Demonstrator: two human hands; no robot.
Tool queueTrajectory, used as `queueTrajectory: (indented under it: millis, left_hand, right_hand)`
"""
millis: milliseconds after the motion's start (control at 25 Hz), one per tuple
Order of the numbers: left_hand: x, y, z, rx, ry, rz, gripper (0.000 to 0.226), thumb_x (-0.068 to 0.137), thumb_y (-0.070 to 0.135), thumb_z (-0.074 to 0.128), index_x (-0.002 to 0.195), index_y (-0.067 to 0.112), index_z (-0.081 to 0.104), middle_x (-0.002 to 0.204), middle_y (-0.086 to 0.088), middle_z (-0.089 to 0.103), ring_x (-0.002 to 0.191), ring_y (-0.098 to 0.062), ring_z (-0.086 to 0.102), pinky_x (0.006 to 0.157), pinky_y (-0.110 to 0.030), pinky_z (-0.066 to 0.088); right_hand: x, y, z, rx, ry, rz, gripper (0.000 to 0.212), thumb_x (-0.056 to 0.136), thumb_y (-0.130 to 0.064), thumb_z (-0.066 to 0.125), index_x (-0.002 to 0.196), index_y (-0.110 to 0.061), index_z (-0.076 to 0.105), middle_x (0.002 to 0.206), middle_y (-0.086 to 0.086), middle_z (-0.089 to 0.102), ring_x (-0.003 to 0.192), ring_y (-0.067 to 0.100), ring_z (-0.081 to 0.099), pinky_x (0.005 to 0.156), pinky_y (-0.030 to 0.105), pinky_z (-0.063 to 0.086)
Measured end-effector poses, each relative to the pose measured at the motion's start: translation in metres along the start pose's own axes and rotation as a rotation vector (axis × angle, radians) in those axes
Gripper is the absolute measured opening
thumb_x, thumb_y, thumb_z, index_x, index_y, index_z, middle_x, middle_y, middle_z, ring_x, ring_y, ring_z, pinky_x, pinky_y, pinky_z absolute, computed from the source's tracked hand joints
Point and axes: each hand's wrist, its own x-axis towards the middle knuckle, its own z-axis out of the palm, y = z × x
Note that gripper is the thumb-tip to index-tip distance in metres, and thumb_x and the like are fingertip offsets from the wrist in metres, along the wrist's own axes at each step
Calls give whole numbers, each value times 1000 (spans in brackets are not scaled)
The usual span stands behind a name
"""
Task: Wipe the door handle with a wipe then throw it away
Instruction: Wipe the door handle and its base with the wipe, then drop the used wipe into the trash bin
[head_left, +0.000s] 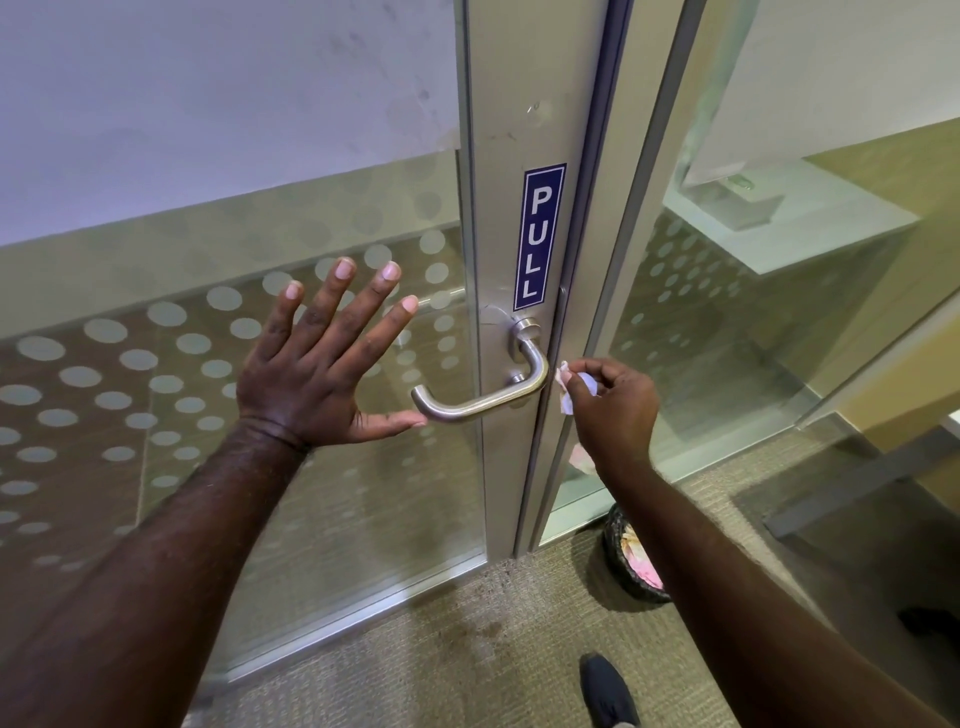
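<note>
A brushed-metal lever door handle (488, 397) sticks out from the aluminium frame of a glass door (511, 218), under a blue PULL sticker (538, 236). My right hand (615, 410) is just right of the handle's bend, fingers pinched on a small white wipe (565, 392) that hangs close to the handle without clearly touching it. My left hand (324, 358) is spread flat with its fingers apart in front of the glass, left of the handle. Its thumb tip lies next to the lever's free end.
A dark mesh waste bin (631, 558) with pinkish paper inside stands on the carpet by the door's foot, below my right forearm. My dark shoe (608, 691) is at the bottom. The glass panel with frosted dots (156, 364) fills the left; another glass partition (753, 291) is at right.
</note>
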Motion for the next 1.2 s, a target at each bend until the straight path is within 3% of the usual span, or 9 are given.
queueTrajectory:
  millis: [80,240,400,520,640,800,920,1040,1200]
  left_hand:
    - [2,-2,-4,-49,-10,0,108,81,91,35,157,13,32,156,-11,41,149,-33,26,122,-44,1]
    - [7,3,-18,-234,-27,-78,97,87,83,36,157,15,30,155,-13,40,148,-34,28,122,-46,2]
    - [17,60,-39,-434,-39,-109,91,90,80,31,153,15,35,153,-15,42,146,-36,31,120,-52,12]
    - [45,136,-50,-599,-64,-69,82,93,76,32,152,19,36,153,-14,41,146,-34,33,119,-52,19]
    - [87,212,-46,-775,-111,-20,73,95,69,39,149,21,38,155,-11,40,147,-31,33,118,-51,25]
    - [150,287,-3,-956,-164,153,65,95,59,52,147,22,41,156,-8,40,146,-26,35,117,-43,29]
    - [181,322,60,-966,-277,272,62,96,57,51,145,20,45,152,-10,47,142,-27,41,113,-46,35]
    - [202,334,114,-935,-362,369,64,96,59,49,144,16,53,152,-11,47,143,-29,40,113,-50,34]
    - [234,341,156,-875,-382,378,67,96,60,46,145,14,51,151,-12,47,143,-30,40,116,-48,29]
  right_hand:
    - [-4,5,-9,-47,13,-51,3,80,-16,77,82,-14,76,78,-1,73,71,11,66,71,24,53]
    - [-9,3,-33,-102,41,-247,8,79,-10,77,85,-16,75,81,-5,72,70,2,61,67,0,40]
    - [0,2,-50,-90,27,-349,13,78,-6,77,86,-16,74,80,-12,65,74,1,60,70,1,40]
    - [15,27,-68,-47,31,-262,20,79,-7,77,94,-19,71,88,-7,69,77,9,65,71,13,50]
    - [31,79,-101,-128,112,-192,17,79,-16,77,93,-8,71,99,6,67,84,14,64,69,19,54]
    - [59,147,-155,-247,128,-85,7,81,-17,67,80,-10,65,81,2,62,75,19,59,67,30,47]
    - [86,198,-190,-337,125,55,7,85,-15,72,86,-13,66,82,-1,62,74,17,59,68,30,46]
    - [107,235,-209,-410,78,58,9,84,-13,74,88,-10,67,83,3,66,76,20,59,68,27,42]
    - [127,274,-219,-448,7,100,11,84,-19,75,89,-11,68,80,3,68,74,20,62,67,25,42]
